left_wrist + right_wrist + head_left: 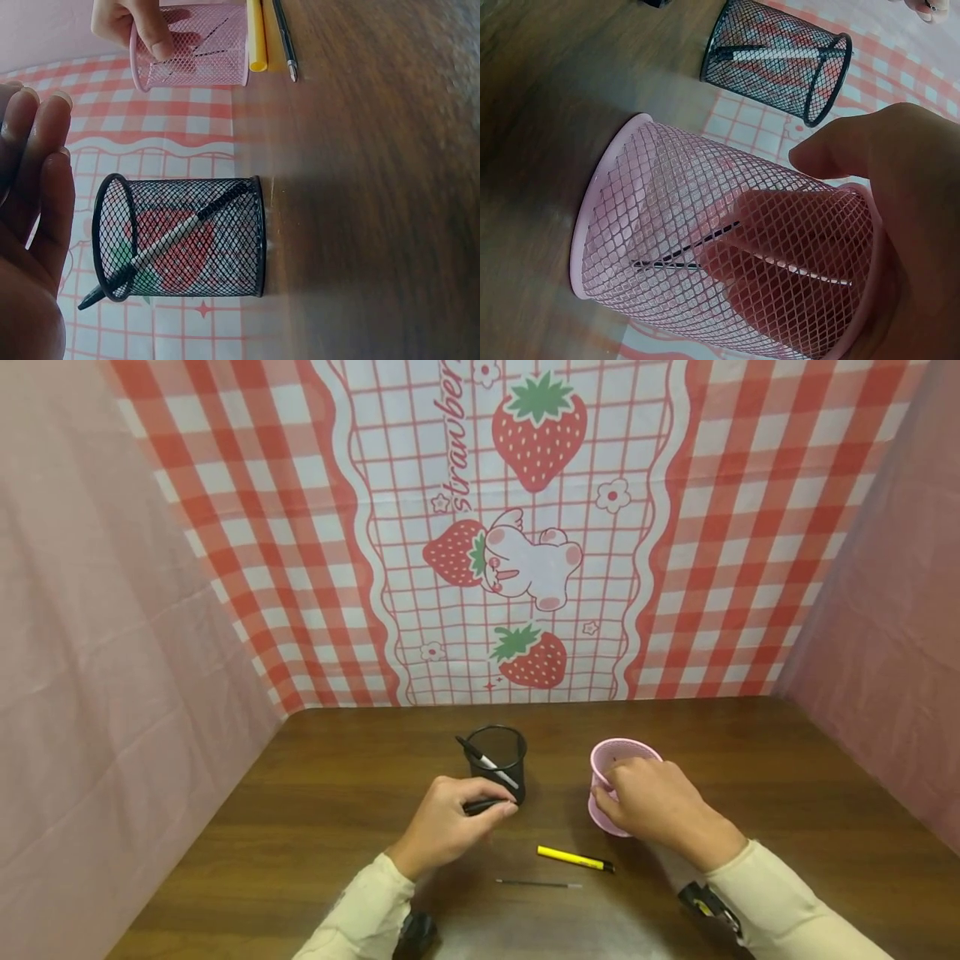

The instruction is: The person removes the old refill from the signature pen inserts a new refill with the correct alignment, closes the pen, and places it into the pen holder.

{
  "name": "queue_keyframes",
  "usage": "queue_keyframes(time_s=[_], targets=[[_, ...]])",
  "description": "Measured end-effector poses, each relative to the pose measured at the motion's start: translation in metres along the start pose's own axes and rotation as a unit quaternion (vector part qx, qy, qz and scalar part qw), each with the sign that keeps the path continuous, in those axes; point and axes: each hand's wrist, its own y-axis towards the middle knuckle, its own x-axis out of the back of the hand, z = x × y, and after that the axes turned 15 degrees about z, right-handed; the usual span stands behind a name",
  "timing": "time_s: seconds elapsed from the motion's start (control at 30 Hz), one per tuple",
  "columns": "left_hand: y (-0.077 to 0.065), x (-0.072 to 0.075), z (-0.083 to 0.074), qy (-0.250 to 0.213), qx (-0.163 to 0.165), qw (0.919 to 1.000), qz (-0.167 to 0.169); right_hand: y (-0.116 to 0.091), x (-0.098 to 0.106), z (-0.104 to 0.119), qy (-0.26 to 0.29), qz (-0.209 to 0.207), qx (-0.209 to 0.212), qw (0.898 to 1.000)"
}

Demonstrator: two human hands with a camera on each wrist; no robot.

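My left hand (453,818) pinches a short dark pen-like piece (483,806) between thumb and fingers, just in front of a black mesh pen holder (187,281). In that holder leans a black and white pen (161,244), its end sticking out over the rim. To the right, the fingers of my right hand (656,802) reach down inside a pink mesh pen holder (660,172), while the thumb stays outside against its wall. Thin dark refills (682,251) show through the pink mesh beside the fingertips. In the left wrist view the pinched piece is hidden.
A yellow pen-like stick (573,858) with a black end lies on the brown wooden table (337,785), near the pink holder. Closer to me lies a thin refill (538,884). Behind the table hangs a strawberry-print cloth (517,610), with pink curtains (127,652) at both sides.
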Motion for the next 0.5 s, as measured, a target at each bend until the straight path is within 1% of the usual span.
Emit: queue_keyframes(time_s=[0.33,0.5], targets=[[0.0004,-0.0012,-0.0009,0.009,-0.002,0.9999,-0.008,0.0008,-0.0016,-0.0017,-0.007,-0.008,0.01,1.0],[0.0011,-0.0019,-0.0006,0.011,-0.005,0.9999,-0.005,0.0003,-0.0017,-0.0022,-0.003,-0.006,0.011,1.0]])
